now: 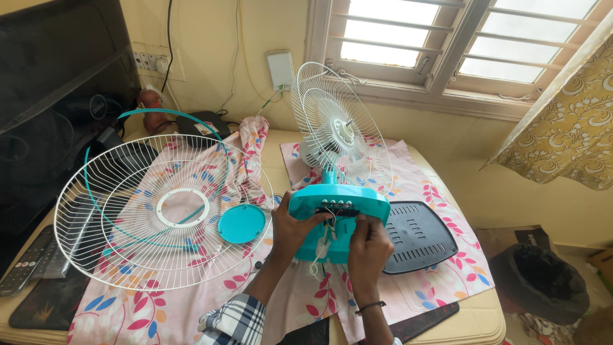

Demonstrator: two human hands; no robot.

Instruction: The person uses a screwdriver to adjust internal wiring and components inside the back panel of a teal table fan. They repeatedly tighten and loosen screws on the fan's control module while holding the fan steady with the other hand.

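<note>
Both hands work inside the upturned turquoise fan base [338,220] near the table's [472,319] front edge: the left hand [295,229] clasps its side, the right hand [369,246] pinches the white wires [324,237] at the opening. The dark base plate [418,235] lies just right; the loose white grille [137,214] and turquoise cap [241,223] lie left.

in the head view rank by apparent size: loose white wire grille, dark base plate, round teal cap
1. loose white wire grille, by far the largest
2. dark base plate
3. round teal cap, the smallest
</note>
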